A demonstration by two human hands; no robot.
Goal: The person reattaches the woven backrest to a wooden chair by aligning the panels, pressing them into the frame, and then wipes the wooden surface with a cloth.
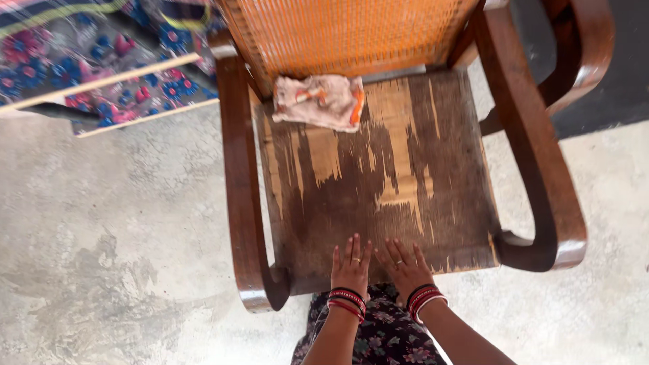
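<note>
A wooden armchair with a worn, peeling plywood seat [378,182] and a woven cane back [345,30] stands before me. My left hand [350,265] lies flat on the seat's front edge, fingers spread. Beside it, my right hand [403,265] also rests flat on the seat, almost touching the left. Both wrists wear red bangles and each hand has a ring. Neither hand holds anything. A crumpled beige and orange cloth [319,100] lies at the back of the seat, well away from both hands.
Curved dark wooden armrests [240,196] [541,155] flank the seat. The chair stands on a grey concrete floor [115,243]. A floral fabric with pale trim [94,61] lies at the upper left. My dark floral garment [385,334] shows below.
</note>
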